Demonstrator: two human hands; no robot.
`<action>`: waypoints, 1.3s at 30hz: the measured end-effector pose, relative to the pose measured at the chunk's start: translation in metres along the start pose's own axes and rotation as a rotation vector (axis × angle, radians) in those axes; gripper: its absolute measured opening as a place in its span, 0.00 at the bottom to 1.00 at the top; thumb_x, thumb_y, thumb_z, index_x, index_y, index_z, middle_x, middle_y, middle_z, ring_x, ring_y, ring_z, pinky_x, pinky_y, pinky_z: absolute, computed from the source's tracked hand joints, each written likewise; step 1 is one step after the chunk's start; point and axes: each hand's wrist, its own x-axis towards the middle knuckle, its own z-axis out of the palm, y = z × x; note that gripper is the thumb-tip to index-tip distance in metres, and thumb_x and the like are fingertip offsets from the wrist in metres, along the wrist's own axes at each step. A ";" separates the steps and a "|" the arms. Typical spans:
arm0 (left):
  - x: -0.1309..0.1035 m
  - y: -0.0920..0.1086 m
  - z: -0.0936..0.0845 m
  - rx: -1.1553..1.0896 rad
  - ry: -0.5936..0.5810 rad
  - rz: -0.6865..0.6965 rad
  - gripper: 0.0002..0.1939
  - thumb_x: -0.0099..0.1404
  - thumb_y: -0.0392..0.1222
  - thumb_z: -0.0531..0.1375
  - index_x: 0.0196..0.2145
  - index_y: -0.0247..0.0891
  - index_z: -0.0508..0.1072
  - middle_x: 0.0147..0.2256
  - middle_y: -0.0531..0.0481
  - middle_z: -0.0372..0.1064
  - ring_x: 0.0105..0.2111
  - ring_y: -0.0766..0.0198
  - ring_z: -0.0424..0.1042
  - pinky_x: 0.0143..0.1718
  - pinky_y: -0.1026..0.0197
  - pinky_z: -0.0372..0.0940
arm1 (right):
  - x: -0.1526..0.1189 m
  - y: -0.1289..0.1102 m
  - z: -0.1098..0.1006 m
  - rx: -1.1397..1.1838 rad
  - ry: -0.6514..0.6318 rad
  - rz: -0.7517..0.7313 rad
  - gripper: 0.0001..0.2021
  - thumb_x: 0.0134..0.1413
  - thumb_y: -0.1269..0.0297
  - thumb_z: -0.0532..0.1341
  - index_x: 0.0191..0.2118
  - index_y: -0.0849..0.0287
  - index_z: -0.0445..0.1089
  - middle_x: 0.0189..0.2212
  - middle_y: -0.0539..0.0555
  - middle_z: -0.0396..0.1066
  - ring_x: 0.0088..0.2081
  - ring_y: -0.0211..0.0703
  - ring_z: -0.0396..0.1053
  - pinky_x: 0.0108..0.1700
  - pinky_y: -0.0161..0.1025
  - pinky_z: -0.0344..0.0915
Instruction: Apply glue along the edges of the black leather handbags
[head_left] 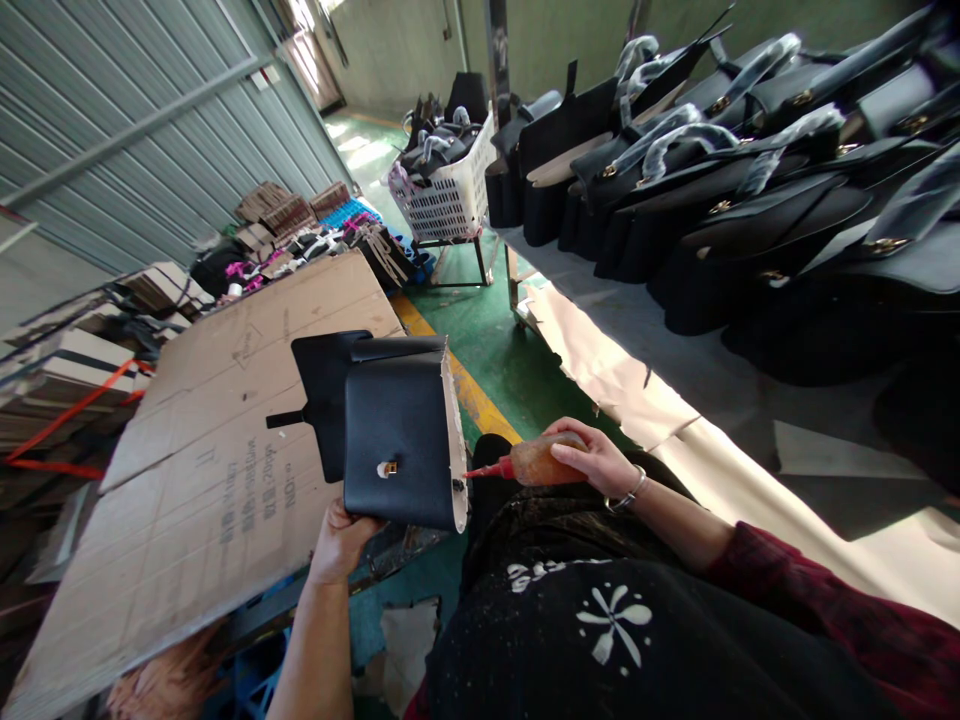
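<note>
My left hand [343,538] grips the lower edge of a black handbag body [397,425] with a small gold clasp on its front. The bag's flap and a narrow strap spread to the left over the cardboard. Its raw, pale edge faces right. In my right hand [600,460] is a glue bottle [547,460], amber with a red nozzle. The nozzle tip points left and is at or very near the pale edge, close to a small dark spot; contact is hard to tell. My left fingers are partly hidden behind the bag.
A cardboard-covered table [195,430] lies to the left, with stacked pieces behind it. Several black handbags with plastic-wrapped handles [697,200] line a bench at right. A white basket [450,195] full of bags stands at the back.
</note>
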 end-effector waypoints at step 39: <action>0.001 0.001 0.009 -0.144 0.159 -0.024 0.15 0.27 0.31 0.72 0.15 0.38 0.72 0.17 0.56 0.69 0.18 0.69 0.65 0.23 0.65 0.67 | -0.013 -0.005 -0.001 -0.007 0.028 -0.089 0.21 0.45 0.45 0.68 0.37 0.56 0.72 0.33 0.53 0.74 0.33 0.47 0.71 0.37 0.41 0.68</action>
